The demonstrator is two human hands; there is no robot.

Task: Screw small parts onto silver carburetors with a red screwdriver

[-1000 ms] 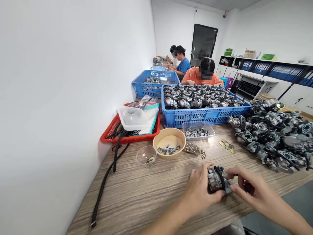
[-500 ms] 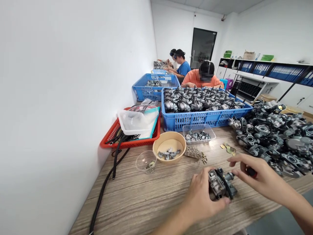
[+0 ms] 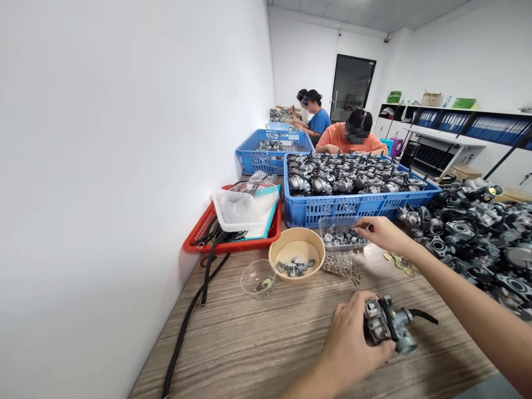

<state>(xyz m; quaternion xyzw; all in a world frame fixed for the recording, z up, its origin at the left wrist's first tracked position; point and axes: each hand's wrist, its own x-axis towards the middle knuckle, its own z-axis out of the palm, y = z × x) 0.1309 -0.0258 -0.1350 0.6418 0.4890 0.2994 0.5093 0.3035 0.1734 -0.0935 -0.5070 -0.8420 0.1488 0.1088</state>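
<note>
My left hand (image 3: 353,338) is wrapped around a carburetor (image 3: 384,324), holding it low over the wooden table. A short black hose (image 3: 424,316) sticks out from its right side. My right hand (image 3: 382,233) reaches to the right end of a clear plastic tray (image 3: 341,247) of small metal parts, fingers bent together. Tucked in that hand is a tool with a red and black handle (image 3: 371,228), mostly hidden. Whether the fingertips pinch a part, I cannot make out.
Nearby are a beige bowl (image 3: 276,269) of metal plates, a clear cup (image 3: 245,282), a bag of screws (image 3: 336,265) and brass-coloured discs (image 3: 399,262). Behind stand a blue crate (image 3: 349,210) of carburetors and a red basket (image 3: 192,241). Carburetors (image 3: 477,238) are heaped right; co-workers (image 3: 347,136) sit beyond.
My right hand has moved from beside the carburetor forward to the clear tray. The carburetor is turned in my left hand, its hose now pointing right. The view has shifted slightly.
</note>
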